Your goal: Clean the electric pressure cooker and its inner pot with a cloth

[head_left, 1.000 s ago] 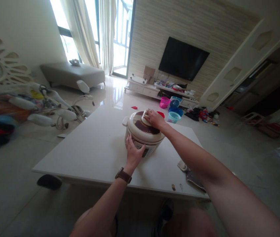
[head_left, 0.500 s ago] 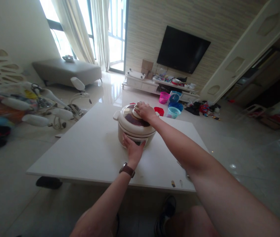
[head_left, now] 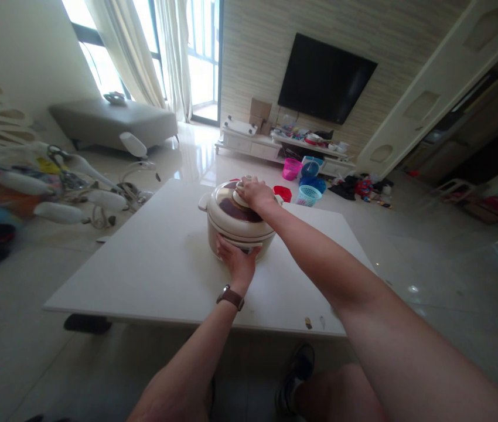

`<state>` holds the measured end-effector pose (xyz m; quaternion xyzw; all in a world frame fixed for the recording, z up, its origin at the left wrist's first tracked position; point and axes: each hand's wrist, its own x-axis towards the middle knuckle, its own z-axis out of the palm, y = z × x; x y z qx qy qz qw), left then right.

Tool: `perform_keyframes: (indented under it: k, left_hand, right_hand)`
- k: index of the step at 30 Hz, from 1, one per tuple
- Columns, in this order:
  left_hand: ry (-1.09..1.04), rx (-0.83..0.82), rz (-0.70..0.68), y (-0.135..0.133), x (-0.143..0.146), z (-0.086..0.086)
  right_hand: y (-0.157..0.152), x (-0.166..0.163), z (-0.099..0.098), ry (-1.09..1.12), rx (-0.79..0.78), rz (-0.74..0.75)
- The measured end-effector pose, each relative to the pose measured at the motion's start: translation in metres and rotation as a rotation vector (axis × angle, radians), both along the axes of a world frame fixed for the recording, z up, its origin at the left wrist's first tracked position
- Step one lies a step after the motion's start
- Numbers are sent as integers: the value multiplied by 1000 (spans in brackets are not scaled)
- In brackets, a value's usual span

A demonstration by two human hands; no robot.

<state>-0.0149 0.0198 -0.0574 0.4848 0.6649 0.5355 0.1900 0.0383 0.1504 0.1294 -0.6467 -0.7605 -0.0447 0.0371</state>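
A cream electric cooker (head_left: 219,234) with a see-through dark lid (head_left: 228,204) stands upright on the white table (head_left: 152,275). My right hand (head_left: 255,194) is closed around the pale knob on top of the lid, which sits on the pot. Against the cooker's front, low on its body, rests my left hand (head_left: 239,262), thumb and fingers spread to either side of the front panel. That panel is partly hidden by the hand. A side handle (head_left: 204,201) sticks out at the left. My right forearm covers part of the cooker's right side.
Two small items, one dark and yellowish (head_left: 308,323), one pale (head_left: 322,322), lie near the table's front edge. Beyond the table are a red container (head_left: 283,193), a light-blue basket (head_left: 309,195) and a pink basket (head_left: 292,169). A chandelier-like fixture (head_left: 108,200) stands at left.
The view has shifted slightly. Both hands stay on the cooker, the right at the knob and the left at the front; less of the front panel shows now.
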Motion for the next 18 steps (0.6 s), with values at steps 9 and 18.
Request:
perform_keyframes:
  k: [9,18]
  left_hand:
    - [13,-20,33,1,5,8]
    - [-28,-97,24,4,10,15]
  right_hand:
    - [4,-4,-7,22,83,-36]
    - [4,5,-18,68,210,13]
